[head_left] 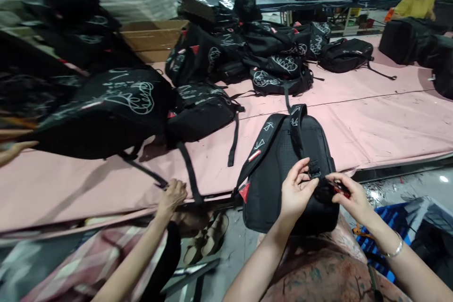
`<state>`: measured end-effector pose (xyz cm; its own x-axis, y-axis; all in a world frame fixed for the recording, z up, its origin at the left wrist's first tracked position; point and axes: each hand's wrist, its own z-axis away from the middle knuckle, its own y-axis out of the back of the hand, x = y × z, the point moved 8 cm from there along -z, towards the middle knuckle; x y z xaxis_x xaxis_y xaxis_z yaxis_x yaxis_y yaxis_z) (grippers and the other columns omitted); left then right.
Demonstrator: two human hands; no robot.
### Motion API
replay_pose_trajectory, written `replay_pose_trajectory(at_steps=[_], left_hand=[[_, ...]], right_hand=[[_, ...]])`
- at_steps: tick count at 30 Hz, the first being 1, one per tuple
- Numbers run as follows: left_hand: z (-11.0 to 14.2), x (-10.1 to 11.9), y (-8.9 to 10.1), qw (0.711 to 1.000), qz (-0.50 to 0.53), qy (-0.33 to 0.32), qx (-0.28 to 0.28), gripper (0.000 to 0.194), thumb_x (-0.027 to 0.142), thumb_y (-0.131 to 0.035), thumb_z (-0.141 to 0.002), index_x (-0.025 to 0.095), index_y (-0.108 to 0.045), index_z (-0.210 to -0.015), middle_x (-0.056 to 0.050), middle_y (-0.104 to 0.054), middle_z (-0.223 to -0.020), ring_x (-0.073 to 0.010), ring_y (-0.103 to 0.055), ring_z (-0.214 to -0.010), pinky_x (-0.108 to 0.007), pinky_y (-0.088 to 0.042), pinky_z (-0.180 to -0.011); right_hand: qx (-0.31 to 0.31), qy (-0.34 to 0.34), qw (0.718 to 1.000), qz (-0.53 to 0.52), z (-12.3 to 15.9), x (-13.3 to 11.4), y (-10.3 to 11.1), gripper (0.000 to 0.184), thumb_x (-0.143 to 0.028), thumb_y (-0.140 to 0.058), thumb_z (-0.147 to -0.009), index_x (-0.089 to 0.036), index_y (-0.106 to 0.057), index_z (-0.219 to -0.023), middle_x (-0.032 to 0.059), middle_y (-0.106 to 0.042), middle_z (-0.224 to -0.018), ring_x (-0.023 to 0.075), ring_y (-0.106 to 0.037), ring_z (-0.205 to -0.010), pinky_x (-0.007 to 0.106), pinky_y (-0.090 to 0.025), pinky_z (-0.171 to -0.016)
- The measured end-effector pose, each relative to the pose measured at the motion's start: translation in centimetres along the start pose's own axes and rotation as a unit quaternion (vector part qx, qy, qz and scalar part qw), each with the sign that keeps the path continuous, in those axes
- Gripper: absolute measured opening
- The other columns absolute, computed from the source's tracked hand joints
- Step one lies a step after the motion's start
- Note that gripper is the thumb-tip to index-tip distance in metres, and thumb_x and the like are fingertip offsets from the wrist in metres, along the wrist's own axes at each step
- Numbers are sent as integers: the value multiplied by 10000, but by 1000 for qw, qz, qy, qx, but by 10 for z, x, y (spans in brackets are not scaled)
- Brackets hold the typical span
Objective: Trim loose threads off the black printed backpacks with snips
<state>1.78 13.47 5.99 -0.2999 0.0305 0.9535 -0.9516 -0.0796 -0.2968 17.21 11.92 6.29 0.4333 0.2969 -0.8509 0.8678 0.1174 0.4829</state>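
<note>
A black backpack [283, 170] leans back-side-up against the edge of the pink-covered table [371, 118], its lower end over my lap. My left hand [296, 192] is closed in a pinch on the black strap buckle [314, 169] at the backpack's right shoulder strap. My right hand [348, 196] is closed on a small dark tool with a red part [340, 188], held just right of the buckle. A bracelet circles my right wrist.
A co-worker's hand [172, 196] at my left grips a strap of another black backpack [106, 108] with white scribble print. Many more such backpacks [269, 56] pile at the table's back. A person in yellow [417, 2] sits far right. A blue crate [389, 226] stands by my right arm.
</note>
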Motion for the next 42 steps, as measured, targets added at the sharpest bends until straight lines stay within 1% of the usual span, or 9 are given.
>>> replay_pose_trajectory(at_steps=[7, 13, 17, 22, 25, 28, 32, 35, 42], left_hand=[[4, -11, 6, 997, 61, 31, 22, 491, 161, -713, -616, 171, -544, -1076, -10, -556, -843, -68, -529, -677, -205, -473, -667], [25, 10, 8, 984, -112, -135, 17, 321, 224, -545, -780, 212, -567, -1101, -78, -575, -965, -161, -579, -826, -293, -504, -696], [75, 33, -36, 811, -379, -424, -137, 359, 207, -551, -788, 405, -581, -1085, -1, -612, -1098, -161, -533, -1030, -377, -314, -1011], [101, 12, -61, 673, -464, -541, -197, 208, 298, -523, -826, 394, -612, -987, 61, -600, -1187, -142, -420, -1186, -464, -25, -1088], [95, 6, -61, 719, -420, -501, -236, 155, 270, -513, -822, 335, -639, -886, 55, -603, -1192, -169, -408, -1216, -478, -3, -1083], [76, 17, -49, 848, -288, -358, -263, 221, 274, -443, -841, 292, -648, -921, -6, -666, -1083, -200, -499, -1144, -457, -164, -1072], [39, 34, 8, 995, -14, -89, -50, 314, 396, -438, -843, 181, -666, -863, -103, -706, -883, -226, -642, -866, -378, -462, -835], [29, 31, 41, 981, 167, 24, 96, 309, 424, -588, -755, 141, -618, -875, -89, -697, -814, -219, -652, -798, -373, -483, -793], [22, 13, 50, 979, 179, 87, 52, 267, 350, -678, -691, 149, -526, -783, 39, -560, -528, -80, -487, -427, -213, -386, -455]], right_hand=[[49, -57, 991, 108, 26, 15, -15, 249, -390, -626, -749, -212, -585, -918, 36, -631, -749, 191, -577, -629, 305, -449, -604], [-13, -204, 950, -236, 40, 27, -8, 266, -425, -640, -736, -193, -531, -664, -24, -468, -534, 97, -401, -435, 215, -346, -402], [23, -300, 832, -466, 50, 37, -10, 369, -401, -704, -684, -197, -409, -595, -120, -176, -451, 23, -107, -362, 147, -144, -316], [-42, -312, 828, -464, 46, 41, -29, 348, -350, -781, -585, -169, -485, -609, -113, -266, -433, 9, -160, -352, 139, -173, -314], [-38, -310, 860, -405, 38, 45, -32, 334, -356, -789, -563, -145, -534, -612, -73, -401, -468, 26, -289, -382, 151, -265, -358], [-23, -299, 888, -350, 30, 51, -30, 355, -409, -783, -539, -138, -583, -650, -33, -494, -530, 62, -386, -443, 179, -323, -412], [32, -267, 933, -241, 21, 68, -10, 374, -470, -739, -574, -149, -548, -568, -53, -409, -473, 63, -340, -431, 189, -283, -406], [35, -233, 958, -163, 22, 74, 2, 390, -500, -689, -631, -164, -516, -534, -41, -413, -487, 90, -390, -464, 208, -316, -433], [-89, -196, 976, 31, 51, 84, 28, 333, -494, -581, -745, -177, -623, -842, 33, -640, -792, 190, -586, -743, 264, -460, -658]])
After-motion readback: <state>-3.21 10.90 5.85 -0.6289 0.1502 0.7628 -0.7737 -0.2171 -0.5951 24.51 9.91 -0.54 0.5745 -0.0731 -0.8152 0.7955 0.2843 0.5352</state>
